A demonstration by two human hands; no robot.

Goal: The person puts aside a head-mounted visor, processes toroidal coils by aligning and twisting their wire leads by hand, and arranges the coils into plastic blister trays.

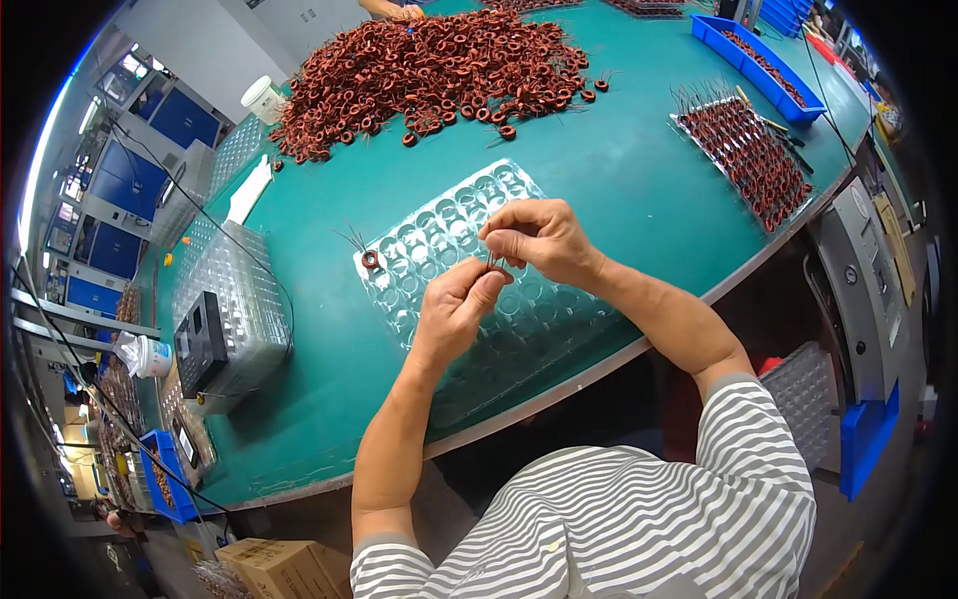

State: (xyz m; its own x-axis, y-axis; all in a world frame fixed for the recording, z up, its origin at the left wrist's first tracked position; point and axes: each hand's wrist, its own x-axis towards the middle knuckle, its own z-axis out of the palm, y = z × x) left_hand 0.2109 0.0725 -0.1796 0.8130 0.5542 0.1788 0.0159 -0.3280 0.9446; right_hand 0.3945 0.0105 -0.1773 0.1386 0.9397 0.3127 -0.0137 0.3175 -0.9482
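My left hand [451,311] is closed, with thumb and forefinger pinching a red-brown ring coil [503,273] that the fingers partly hide. Thin wire leads rise from this coil, and my right hand [547,243] has its fingertips closed on them. Both hands are over a clear plastic tray [404,245] with round pockets. At the tray's left corner, one pocket holds another ring coil [370,260] whose leads stick up.
A big heap of ring coils [429,75] covers the far part of the green table [619,200]. At the right are a filled tray of coils [748,165] and a blue bin [758,65]. Stacked clear trays [249,299] with a black box [202,344] stand left. Another person's hand [404,12] shows beyond the heap.
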